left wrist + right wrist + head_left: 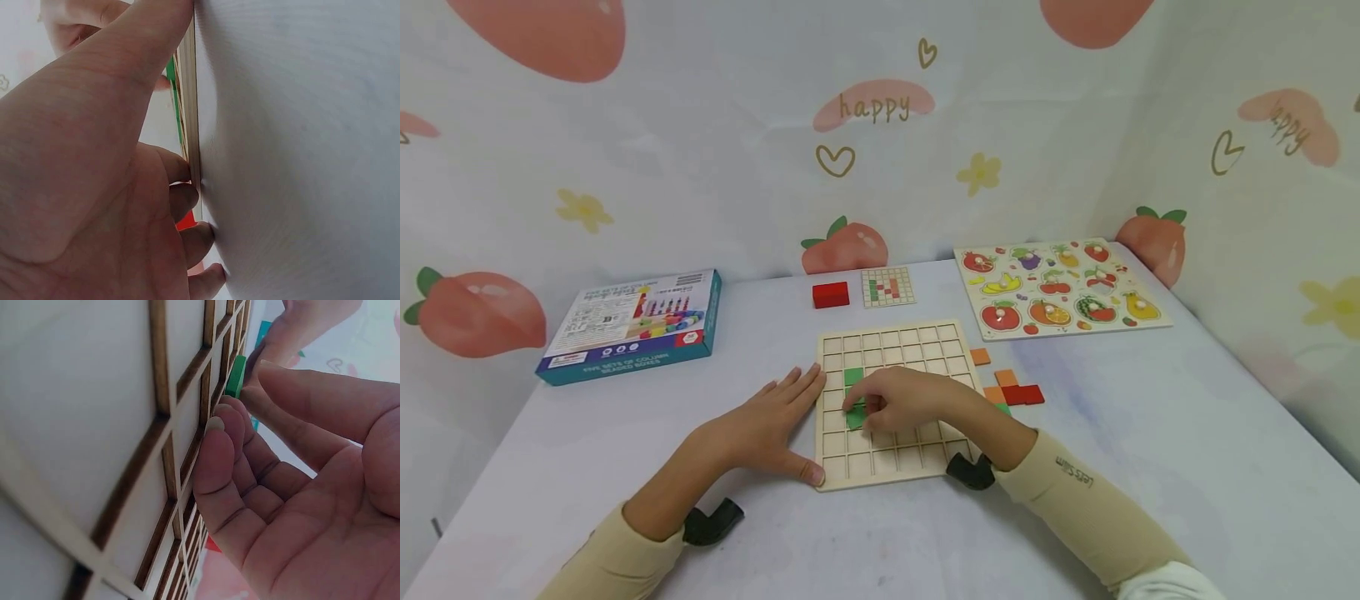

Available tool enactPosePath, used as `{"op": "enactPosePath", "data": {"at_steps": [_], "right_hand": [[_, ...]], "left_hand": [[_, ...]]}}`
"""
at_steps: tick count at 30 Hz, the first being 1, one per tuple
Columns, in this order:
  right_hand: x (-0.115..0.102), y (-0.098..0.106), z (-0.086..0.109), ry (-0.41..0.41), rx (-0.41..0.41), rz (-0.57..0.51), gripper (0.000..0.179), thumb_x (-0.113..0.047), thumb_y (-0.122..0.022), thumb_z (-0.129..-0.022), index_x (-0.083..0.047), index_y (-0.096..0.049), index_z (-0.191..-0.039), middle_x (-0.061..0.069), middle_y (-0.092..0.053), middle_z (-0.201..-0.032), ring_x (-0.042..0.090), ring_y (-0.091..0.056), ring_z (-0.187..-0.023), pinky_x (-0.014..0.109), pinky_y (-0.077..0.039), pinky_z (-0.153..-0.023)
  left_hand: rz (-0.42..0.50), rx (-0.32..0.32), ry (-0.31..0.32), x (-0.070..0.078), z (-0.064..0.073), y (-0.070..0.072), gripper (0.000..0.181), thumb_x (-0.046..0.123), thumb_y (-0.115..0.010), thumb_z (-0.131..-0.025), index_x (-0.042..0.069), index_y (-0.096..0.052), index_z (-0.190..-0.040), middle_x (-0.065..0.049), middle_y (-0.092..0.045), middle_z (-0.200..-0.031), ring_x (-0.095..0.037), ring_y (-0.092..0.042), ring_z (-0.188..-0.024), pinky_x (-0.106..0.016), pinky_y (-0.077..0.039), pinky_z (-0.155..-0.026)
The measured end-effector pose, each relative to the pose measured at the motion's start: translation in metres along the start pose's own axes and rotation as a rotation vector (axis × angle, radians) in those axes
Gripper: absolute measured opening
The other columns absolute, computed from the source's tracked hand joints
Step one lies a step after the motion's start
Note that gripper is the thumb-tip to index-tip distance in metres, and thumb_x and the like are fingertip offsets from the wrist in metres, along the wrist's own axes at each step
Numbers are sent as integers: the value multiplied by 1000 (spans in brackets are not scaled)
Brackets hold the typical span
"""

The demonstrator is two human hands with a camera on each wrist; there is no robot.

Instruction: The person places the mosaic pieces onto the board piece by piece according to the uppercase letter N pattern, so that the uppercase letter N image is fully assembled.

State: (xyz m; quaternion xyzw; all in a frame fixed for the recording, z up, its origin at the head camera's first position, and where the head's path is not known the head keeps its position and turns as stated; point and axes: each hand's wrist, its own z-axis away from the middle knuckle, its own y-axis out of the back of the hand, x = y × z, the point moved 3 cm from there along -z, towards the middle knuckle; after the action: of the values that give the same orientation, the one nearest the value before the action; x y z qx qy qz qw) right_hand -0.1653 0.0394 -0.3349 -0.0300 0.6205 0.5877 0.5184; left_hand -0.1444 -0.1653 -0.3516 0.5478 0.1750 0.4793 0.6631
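A light wooden grid board (pixel 842 467) lies on the table before me, with green square tiles (pixel 853 377) in a column near its left side. My left hand (pixel 767 429) is spread along the board's left edge, fingertips at the upper part and thumb at the lower corner. Over the column, my right hand (pixel 906 400) points its index finger down at the lower green tile (pixel 856 417). In the right wrist view that green tile (pixel 235 376) stands slightly raised and tilted at the grid; the thumb is apart from it and the other fingers bend close to the board.
Right of the board lie loose orange tiles (pixel 1006 378) and red tiles (pixel 1033 394), with a green one partly hidden. Behind stand a red block (pixel 831 295) and a small pattern card (pixel 888 287). A boxed toy (pixel 632 325) is at left, a fruit puzzle (pixel 1060 290) at right.
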Motion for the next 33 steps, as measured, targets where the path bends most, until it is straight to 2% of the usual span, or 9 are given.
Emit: {"op": "enactPosePath", "data": {"at_steps": [6,13,21,27,33], "right_hand": [[1,0,2,-2,20,6,23,-5,-71,-92,-11,-71,-114,-3,-59,-80,11,-54,-77,25,-46,-70],[3,1,2,-89,112,41,12,-9,-76,-88,-12,-71,-98,-4,-61,-80,12,-56,-76,27,-48,-68],[-1,2,-6,-152,148,93,17,-16,-84,-82,-15,-67,-82,-4,-61,-75,13,-55,-73,28,-47,-65],[-2,4,-7,-168,178,123,17,-14,-81,-83,-16,-65,-81,-4,-61,-75,13,-55,-72,29,-46,-66],[3,8,1,-155,175,86,16,-14,-81,-83,-16,-65,-83,-4,-60,-75,13,-55,-73,28,-46,-65]], "left_hand": [[2,0,-3,1,0,0,133,78,-73,-66,6,-14,-161,-11,-8,-167,-39,-3,-152,-59,-13,-118],[8,0,-4,0,0,0,133,78,-73,-66,6,-14,-161,-12,-9,-167,-39,-3,-152,-60,-14,-118],[5,1,6,0,0,0,133,79,-72,-65,7,-14,-161,-11,-8,-167,-39,-3,-152,-59,-13,-118],[-4,-1,13,0,-1,2,134,79,-72,-65,7,-14,-161,-11,-8,-167,-38,-3,-152,-59,-13,-118],[5,-8,16,0,0,0,134,80,-73,-64,9,-13,-162,-10,-8,-168,-37,-2,-152,-58,-13,-118]]}}
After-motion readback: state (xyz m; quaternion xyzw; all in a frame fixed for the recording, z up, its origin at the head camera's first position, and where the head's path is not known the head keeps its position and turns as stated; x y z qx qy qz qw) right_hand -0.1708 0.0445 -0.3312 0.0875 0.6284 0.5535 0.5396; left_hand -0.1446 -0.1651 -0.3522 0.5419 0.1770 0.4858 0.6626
